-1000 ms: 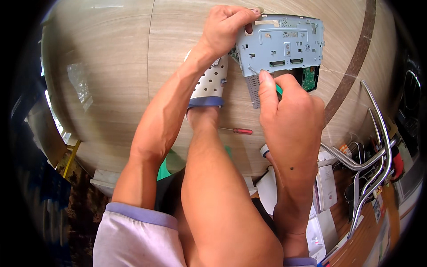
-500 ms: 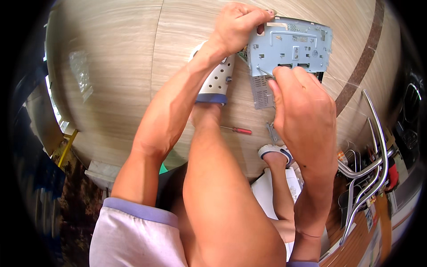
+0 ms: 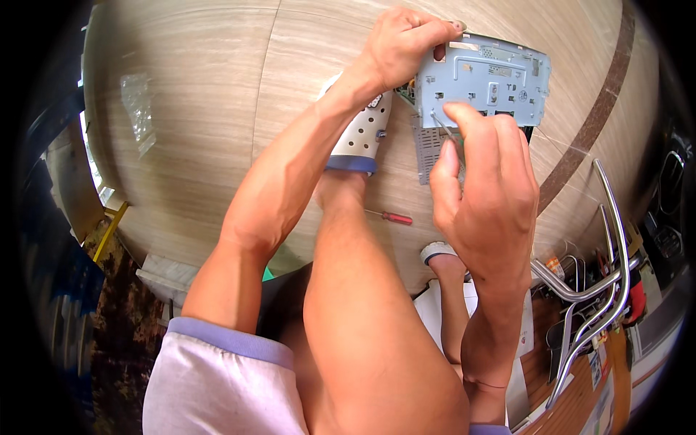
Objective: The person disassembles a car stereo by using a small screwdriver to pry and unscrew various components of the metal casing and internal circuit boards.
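Observation:
My left hand [image 3: 406, 47] is closed on the upper left corner of a pale blue-grey metal chassis panel [image 3: 464, 87], which has several slots and cutouts and stands tilted above the floor. In my right hand [image 3: 489, 181] is a screwdriver [image 3: 444, 126]. Its thin shaft meets the panel's lower left corner; the handle is mostly hidden by my fingers. My right index finger reaches over the panel's lower edge, and the thumb is bent beside the shaft. Below the panel shows a grey perforated metal plate [image 3: 428, 148]. Part of a circuit board peeks out at the panel's left.
On the tiled floor [image 3: 196, 145] lies a red-handled screwdriver [image 3: 396, 217] beside my leg. A clear plastic bag [image 3: 136, 109] is at the left. My white clog [image 3: 355, 138] stands next to the panel. Bent chrome tubes [image 3: 616, 239] rise at the right.
My right hand has shifted left and turned around the screwdriver, its index finger and thumb spread wider. The shaft stays at the panel's corner. The whole view has moved slightly.

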